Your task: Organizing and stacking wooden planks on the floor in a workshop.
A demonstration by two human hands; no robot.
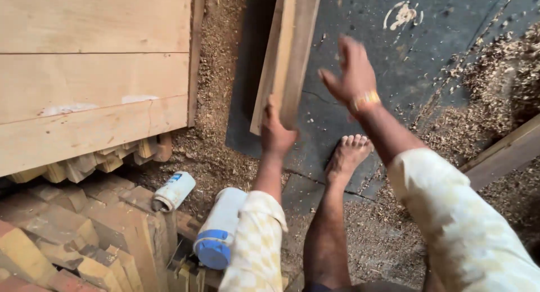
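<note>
Two hands work at a plank (pixel 288 50) that stands on edge in the upper middle of the frame, leaning up and out past the top edge. The left hand (pixel 275 132) grips the plank's lower end, fingers wrapped round its bottom corner. The right hand (pixel 351 73) is off the wood, just right of the plank, palm open and fingers spread, blurred; a gold band circles its wrist. Below the hands a bare foot (pixel 347 157) rests on the dark floor (pixel 427 56), with sawdust (pixel 216 151) scattered around it. At lower centre lie a large white jar (pixel 220 227) with a blue cap and a smaller can (pixel 173 192). Boards (pixel 93 73) fill the upper left.
</note>
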